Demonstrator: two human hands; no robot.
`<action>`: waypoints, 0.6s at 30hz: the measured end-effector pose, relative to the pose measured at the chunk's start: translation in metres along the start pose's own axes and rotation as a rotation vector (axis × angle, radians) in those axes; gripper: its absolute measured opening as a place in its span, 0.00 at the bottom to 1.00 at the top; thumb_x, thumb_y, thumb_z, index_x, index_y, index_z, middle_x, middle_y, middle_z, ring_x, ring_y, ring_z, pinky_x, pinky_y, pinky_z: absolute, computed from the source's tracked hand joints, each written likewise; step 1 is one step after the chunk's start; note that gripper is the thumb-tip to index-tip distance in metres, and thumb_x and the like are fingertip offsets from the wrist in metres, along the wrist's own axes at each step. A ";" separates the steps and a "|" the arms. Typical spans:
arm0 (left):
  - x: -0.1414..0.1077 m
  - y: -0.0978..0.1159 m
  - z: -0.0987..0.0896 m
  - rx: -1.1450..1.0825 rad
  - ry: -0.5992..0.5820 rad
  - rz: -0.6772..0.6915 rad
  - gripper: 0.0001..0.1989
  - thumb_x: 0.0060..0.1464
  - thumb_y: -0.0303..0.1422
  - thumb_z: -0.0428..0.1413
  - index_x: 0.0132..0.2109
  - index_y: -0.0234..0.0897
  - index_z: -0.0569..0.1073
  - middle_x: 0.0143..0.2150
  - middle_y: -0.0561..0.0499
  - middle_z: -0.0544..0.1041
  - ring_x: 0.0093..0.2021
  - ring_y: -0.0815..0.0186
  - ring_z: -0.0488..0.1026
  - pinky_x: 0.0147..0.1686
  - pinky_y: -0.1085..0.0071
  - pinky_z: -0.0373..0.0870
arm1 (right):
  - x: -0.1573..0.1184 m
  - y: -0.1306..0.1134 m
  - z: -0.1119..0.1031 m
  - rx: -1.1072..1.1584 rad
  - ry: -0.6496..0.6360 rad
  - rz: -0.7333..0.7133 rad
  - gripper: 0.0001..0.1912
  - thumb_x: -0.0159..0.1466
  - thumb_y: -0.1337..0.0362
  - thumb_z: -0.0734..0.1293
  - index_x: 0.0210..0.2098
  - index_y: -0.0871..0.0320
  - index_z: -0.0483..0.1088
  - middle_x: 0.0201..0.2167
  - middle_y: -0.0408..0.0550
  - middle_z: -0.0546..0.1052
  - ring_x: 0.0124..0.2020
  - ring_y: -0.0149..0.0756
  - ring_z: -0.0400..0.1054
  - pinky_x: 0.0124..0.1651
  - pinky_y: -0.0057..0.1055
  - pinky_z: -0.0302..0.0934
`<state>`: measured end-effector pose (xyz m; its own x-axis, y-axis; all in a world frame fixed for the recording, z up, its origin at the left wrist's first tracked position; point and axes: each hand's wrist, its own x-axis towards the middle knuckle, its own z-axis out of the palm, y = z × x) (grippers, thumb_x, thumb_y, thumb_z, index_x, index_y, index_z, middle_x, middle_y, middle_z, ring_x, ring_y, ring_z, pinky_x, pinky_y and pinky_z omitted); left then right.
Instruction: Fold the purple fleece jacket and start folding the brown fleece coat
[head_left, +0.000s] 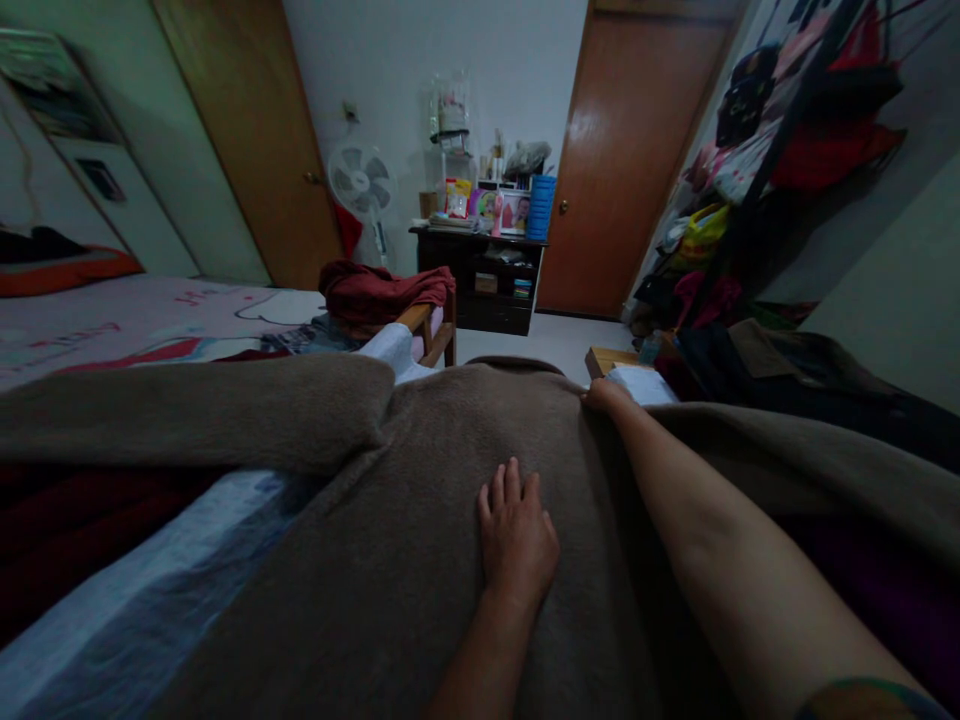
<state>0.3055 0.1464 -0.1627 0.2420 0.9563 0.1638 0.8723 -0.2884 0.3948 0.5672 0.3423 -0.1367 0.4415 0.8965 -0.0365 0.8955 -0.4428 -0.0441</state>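
A brown long-sleeved top (450, 560) of thick, soft-looking cloth lies spread in front of me, neckline at the far end. One sleeve (225, 410) stretches to the left and the other (810, 455) to the right. My left hand (517, 535) rests flat on the middle of the top, palm down, fingers a little apart. At the far right shoulder, my right hand (606, 396) has its fingers closed on the edge of the cloth; the fingertips are partly hidden. Beneath the top, a light blue patterned cloth (180, 560) and dark red fabric (90, 540) show on the left.
A pink printed bed (187, 310) is at left, with a maroon cloth (382, 295) over its wooden end. Farther back stand a white fan (363, 182), a dark cabinet (480, 280) and a brown door (630, 170). Dark clothes (840, 380) lie on the right.
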 end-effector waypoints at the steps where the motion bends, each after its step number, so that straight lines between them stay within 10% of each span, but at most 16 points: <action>1: 0.000 0.000 0.000 -0.001 0.003 0.002 0.25 0.55 0.32 0.52 0.61 0.43 0.67 0.69 0.46 0.57 0.68 0.53 0.51 0.65 0.50 0.49 | 0.002 0.003 -0.002 -0.005 -0.035 -0.012 0.21 0.59 0.58 0.68 0.46 0.68 0.76 0.46 0.65 0.76 0.47 0.44 0.71 0.47 0.33 0.63; 9: 0.001 -0.001 -0.002 -0.004 -0.015 -0.003 0.25 0.55 0.32 0.52 0.61 0.44 0.67 0.69 0.47 0.57 0.68 0.54 0.52 0.65 0.50 0.49 | -0.011 0.007 -0.010 -0.011 -0.023 -0.034 0.21 0.63 0.67 0.62 0.55 0.65 0.70 0.50 0.65 0.74 0.49 0.47 0.69 0.48 0.36 0.59; 18: -0.001 0.001 -0.002 0.002 0.004 -0.001 0.24 0.56 0.32 0.52 0.61 0.43 0.67 0.69 0.47 0.57 0.69 0.56 0.51 0.65 0.50 0.49 | -0.045 -0.047 0.011 0.008 0.180 -0.207 0.21 0.70 0.64 0.51 0.56 0.59 0.66 0.58 0.59 0.66 0.60 0.48 0.56 0.61 0.43 0.47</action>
<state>0.3052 0.1449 -0.1603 0.2393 0.9564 0.1673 0.8735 -0.2873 0.3930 0.5048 0.3226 -0.1438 0.2528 0.9554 0.1525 0.9675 -0.2496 -0.0403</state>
